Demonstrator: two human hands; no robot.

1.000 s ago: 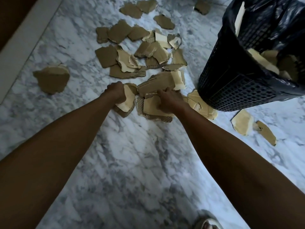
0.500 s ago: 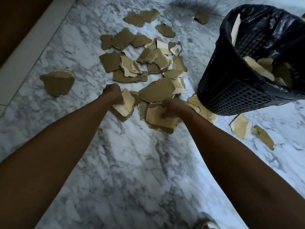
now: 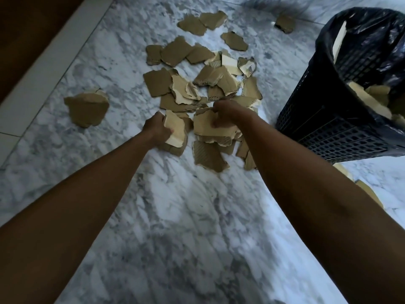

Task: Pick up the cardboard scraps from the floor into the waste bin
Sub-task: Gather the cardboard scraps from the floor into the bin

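Cardboard scraps (image 3: 203, 84) mostly still litter the marble floor (image 3: 175, 216) beside the waste bin (image 3: 341, 123). Both hands have lifted since a moment ago: right hand (image 3: 225, 111) grips a stack, left hand (image 3: 156, 130) clutches a few pieces, ready for dumping.

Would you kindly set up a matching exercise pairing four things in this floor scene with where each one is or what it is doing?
Things:
1. left hand
2. right hand
3. waste bin
4. lone scrap

States:
A. lined with a black bag, cardboard inside
B. lies apart, left of the pile
C. grips a pale scrap
D. holds a brown stack of scraps

Pairs: 1-C, 2-D, 3-A, 4-B
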